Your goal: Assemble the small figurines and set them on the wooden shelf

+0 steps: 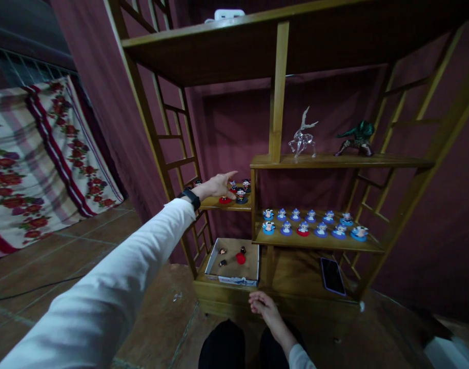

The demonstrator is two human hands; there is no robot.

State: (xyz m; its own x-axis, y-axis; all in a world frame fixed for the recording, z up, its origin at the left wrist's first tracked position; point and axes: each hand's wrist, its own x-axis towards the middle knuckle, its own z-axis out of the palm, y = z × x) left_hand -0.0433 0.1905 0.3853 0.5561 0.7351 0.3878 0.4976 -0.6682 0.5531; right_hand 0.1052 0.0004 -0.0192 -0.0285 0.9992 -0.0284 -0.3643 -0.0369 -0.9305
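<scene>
My left hand [220, 185] reaches over the left shelf [209, 204], index finger stretched out and thumb apart below it. Small black-and-red figurines stand by its fingertips, one on a dark round base [241, 196] and another farther back [246, 185]. A small grey-headed figurine [233, 185] shows between finger and thumb; whether they touch it I cannot tell. Low in front of the cabinet, above my knees, my right hand [264, 306] is loosely closed, with nothing visible in it. Below the shelf, a shallow cardboard box [232, 279] holds several small dark figurine pieces and a red disc [241, 258].
Two rows of purple, blue and white figurines [303, 228] stand on the right shelf [319, 241]. Above them are a clear deer ornament [303, 139] and a green figure [358, 137]. A phone [333, 277] lies lower right. An upright post [253, 207] divides the shelves.
</scene>
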